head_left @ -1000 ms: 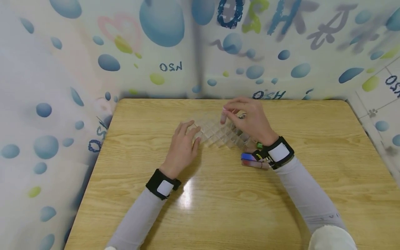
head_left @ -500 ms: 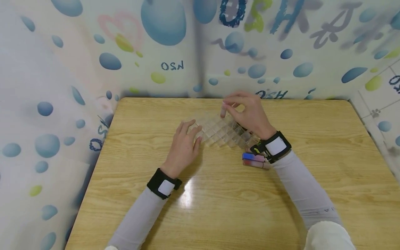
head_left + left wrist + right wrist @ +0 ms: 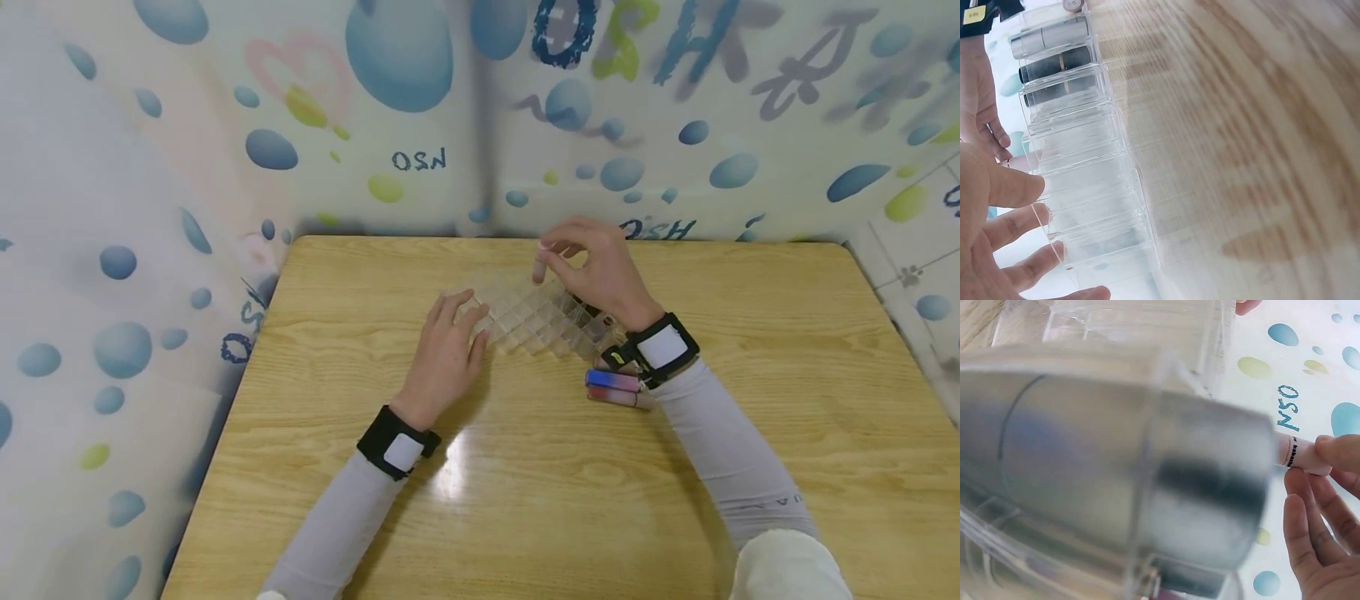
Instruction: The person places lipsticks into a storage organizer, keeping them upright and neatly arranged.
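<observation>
My right hand point(image 3: 603, 271) pinches a small pink lipstick tube point(image 3: 540, 265) between thumb and fingertips, upright above the back of a clear divided lipstick organizer point(image 3: 521, 321). Dark lettering shows on the tube point(image 3: 1300, 453) in the right wrist view. My left hand point(image 3: 446, 358) is at the organizer's left end, fingers spread and slightly bent, fingertips resting at its rim point(image 3: 1054, 250). Several silver and black lipstick tubes point(image 3: 1057, 65) sit in compartments at the organizer's right end, partly hidden by my right hand in the head view.
Two tubes lie side by side on the wooden table point(image 3: 525, 500) by my right wrist: a blue-and-pink one point(image 3: 611, 381) and a reddish one point(image 3: 618, 397). A patterned wall point(image 3: 480, 125) stands right behind the table's back edge.
My right hand has lifted slightly with the lipstick tube, away from the organizer's middle toward the back, and then holds nearly still. The left hand keeps its place at the organizer.
</observation>
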Available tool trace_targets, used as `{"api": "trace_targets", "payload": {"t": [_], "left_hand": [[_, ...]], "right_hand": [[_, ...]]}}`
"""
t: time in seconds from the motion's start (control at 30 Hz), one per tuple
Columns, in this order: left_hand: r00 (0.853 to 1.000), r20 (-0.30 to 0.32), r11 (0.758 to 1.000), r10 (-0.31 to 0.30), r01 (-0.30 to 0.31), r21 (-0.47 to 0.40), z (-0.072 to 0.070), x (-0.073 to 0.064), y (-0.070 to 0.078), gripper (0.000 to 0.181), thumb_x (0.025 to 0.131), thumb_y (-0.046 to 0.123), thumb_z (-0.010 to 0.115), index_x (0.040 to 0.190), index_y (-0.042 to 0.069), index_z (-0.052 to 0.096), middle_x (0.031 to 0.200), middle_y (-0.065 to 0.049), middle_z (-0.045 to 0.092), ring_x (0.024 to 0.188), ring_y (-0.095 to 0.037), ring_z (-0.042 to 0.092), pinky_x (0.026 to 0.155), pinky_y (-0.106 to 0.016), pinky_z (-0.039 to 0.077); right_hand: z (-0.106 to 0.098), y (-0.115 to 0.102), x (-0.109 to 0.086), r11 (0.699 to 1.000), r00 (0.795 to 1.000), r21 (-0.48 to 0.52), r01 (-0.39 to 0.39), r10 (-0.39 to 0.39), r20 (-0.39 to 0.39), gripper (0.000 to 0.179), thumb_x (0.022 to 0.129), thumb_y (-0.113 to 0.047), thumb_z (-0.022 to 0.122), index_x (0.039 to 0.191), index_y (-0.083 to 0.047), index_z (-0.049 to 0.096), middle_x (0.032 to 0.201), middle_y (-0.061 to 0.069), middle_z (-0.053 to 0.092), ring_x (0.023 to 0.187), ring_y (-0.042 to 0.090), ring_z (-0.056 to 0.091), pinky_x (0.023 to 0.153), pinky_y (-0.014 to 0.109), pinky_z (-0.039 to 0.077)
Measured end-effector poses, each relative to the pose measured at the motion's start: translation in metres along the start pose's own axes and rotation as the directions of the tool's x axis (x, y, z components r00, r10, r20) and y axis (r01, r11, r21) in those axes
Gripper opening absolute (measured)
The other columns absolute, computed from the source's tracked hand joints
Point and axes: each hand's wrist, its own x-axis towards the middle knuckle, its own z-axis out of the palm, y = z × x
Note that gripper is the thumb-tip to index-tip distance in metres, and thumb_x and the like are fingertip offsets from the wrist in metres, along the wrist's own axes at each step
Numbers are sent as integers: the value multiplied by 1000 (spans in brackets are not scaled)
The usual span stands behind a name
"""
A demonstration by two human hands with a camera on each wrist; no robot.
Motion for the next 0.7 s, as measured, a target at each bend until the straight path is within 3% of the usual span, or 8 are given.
{"api": "trace_targets", "payload": {"t": [0.27,0.5,0.7], "left_hand": [[1000,-7,1000,11,-11,7,-1,0,-1,34,101,12,61,132,-3,67,141,-25,57,143,-37,44,125,-53,25],[1000,-9,1000,10,-10,1,0,0,-1,34,101,12,61,131,-3,68,141,-25,58,142,-37,45,125,-51,26],[1000,-5,1000,8,-8,2,1,0,-3,35,101,12,62,132,-2,67,142,-25,56,142,-36,44,124,-51,27]], "right_hand": [[2,2,-4,997,995,-42,-63,66,71,14,94,-14,72,103,-6,79,104,8,74,87,21,71,76,40,60],[7,7,-5,994,993,-86,-65,73,95,13,93,-13,74,99,-4,79,99,8,74,86,24,72,83,47,56],[9,10,-9,992,988,-90,-92,103,118,13,92,-14,75,100,-5,79,98,7,74,86,22,71,84,44,57]]}}
